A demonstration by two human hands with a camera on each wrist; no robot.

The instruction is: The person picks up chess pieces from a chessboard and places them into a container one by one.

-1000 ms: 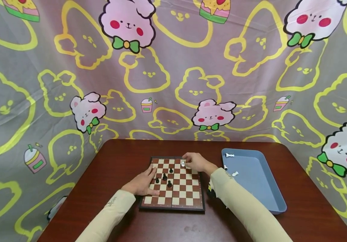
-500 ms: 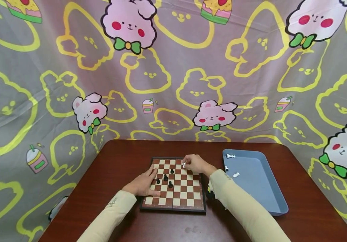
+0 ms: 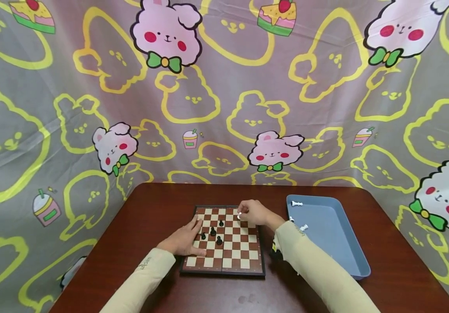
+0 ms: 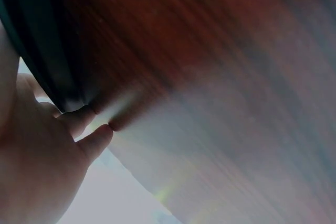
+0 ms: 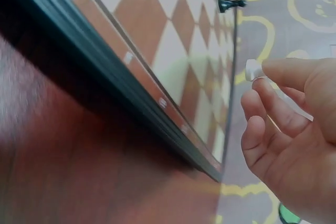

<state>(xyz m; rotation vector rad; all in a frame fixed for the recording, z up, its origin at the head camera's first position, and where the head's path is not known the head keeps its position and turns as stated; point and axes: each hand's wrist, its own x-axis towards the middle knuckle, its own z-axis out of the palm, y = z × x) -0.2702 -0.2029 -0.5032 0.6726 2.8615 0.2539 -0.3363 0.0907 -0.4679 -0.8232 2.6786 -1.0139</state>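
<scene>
A brown-and-cream chessboard (image 3: 240,256) with a dark rim lies flat on the table. My left hand (image 3: 185,238) rests on its left side, fingers spread along the edge and thumb on the squares; fingertips (image 4: 100,139) show beside the dark rim in the left wrist view. My right hand (image 3: 256,212) pinches a small white chess piece (image 5: 253,70) between thumb and fingers, over the board's far right part. Fingers hide much of the piece, so its kind is unclear. Several black chess pieces (image 3: 212,231) stand on the board's left half.
Right of the board stands a blue-grey tray (image 3: 328,230) with several white chess pieces (image 3: 296,203) lying in it. A small black-and-yellow object (image 3: 275,248) is partly hidden by the right sleeve. A cartoon-printed cloth (image 3: 224,108) hangs behind the table (image 3: 162,195).
My right hand has shifted slightly rightward over the board with the white piece, which showed more fully a second ago. The left hand and the black pieces stay in place.
</scene>
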